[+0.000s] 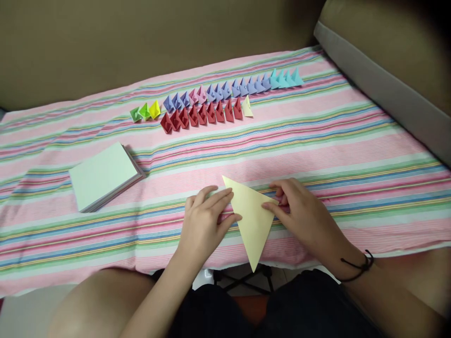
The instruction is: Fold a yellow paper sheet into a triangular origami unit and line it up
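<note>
A pale yellow sheet of paper point(252, 218), folded to a triangle-like shape, is held above the front edge of the striped cloth, one point aimed toward my lap. My right hand point(299, 206) pinches its right corner, thumb on top and the fingers partly beneath. On the other side, my left hand point(206, 218) has its thumb and fingertips at the paper's left edge. Whether any left fingers reach under the sheet is hard to see.
Pink striped cloth point(190, 159) covers the surface. Toward the back stand rows of folded paper pieces: red point(202, 114), purple point(243, 88), light blue point(287, 79), and one cream point(247, 107). A paper stack point(104, 176) lies left. A sofa arm point(384, 84) borders the right.
</note>
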Demonstrator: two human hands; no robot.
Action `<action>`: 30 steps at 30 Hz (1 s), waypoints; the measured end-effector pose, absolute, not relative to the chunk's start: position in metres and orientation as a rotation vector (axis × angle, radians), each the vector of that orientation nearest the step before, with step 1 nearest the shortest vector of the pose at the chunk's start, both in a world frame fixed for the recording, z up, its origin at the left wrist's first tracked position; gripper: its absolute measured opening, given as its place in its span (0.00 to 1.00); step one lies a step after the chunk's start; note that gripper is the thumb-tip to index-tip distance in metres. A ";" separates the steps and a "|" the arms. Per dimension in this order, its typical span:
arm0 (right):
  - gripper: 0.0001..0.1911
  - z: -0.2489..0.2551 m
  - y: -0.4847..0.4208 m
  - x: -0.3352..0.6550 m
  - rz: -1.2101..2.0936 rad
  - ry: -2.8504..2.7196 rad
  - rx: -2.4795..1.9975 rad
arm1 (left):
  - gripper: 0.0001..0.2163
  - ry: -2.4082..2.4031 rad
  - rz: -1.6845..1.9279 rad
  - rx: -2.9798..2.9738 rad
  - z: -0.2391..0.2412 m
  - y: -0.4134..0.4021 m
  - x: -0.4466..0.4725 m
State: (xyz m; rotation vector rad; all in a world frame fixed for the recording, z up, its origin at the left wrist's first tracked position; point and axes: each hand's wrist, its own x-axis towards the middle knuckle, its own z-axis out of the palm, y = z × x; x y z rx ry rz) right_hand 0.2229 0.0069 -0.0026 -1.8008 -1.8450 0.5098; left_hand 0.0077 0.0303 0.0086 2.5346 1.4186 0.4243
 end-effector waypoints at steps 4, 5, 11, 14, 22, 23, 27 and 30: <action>0.10 -0.004 0.006 0.223 0.524 -1.831 -1.804 | 0.28 1.454 0.328 2.490 0.011 0.039 0.007; 0.10 -0.004 0.006 0.223 0.523 -1.831 -1.805 | 0.30 1.454 0.305 2.481 0.012 0.041 0.007; 0.10 -0.004 0.007 0.224 0.504 -1.849 -1.789 | 0.37 1.427 0.205 2.428 0.015 0.052 0.006; 0.10 -0.004 0.007 0.225 0.513 -1.847 -1.797 | 0.37 1.414 0.216 2.436 0.012 0.051 0.005; 0.12 -0.003 0.006 0.225 0.496 -1.866 -1.788 | 0.15 1.147 0.421 2.553 0.006 0.030 0.007; 0.12 -0.004 0.006 0.226 0.491 -1.864 -1.787 | 0.15 1.099 0.407 2.537 0.005 0.028 0.007; 0.12 -0.006 0.006 0.228 0.470 -1.878 -1.781 | 0.23 1.074 0.332 2.479 0.006 0.023 0.005; 0.12 -0.007 0.006 0.229 0.462 -1.888 -1.763 | 0.28 1.079 0.276 2.485 0.010 0.020 0.006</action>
